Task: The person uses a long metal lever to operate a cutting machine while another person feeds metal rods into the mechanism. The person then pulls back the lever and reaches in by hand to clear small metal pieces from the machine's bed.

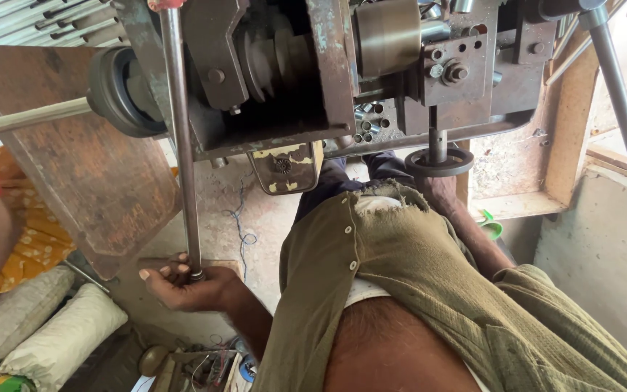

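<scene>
Left hand (183,283) closed around lever rod (180,138) lower end; right hand (440,190) grip unclear.

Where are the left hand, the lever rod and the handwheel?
left hand (186,283): head view, on the knuckles, closed round the rod's lower end.
lever rod (179,145): head view, mid shaft.
handwheel (438,162): head view, on its dark rim below the machine.
</scene>
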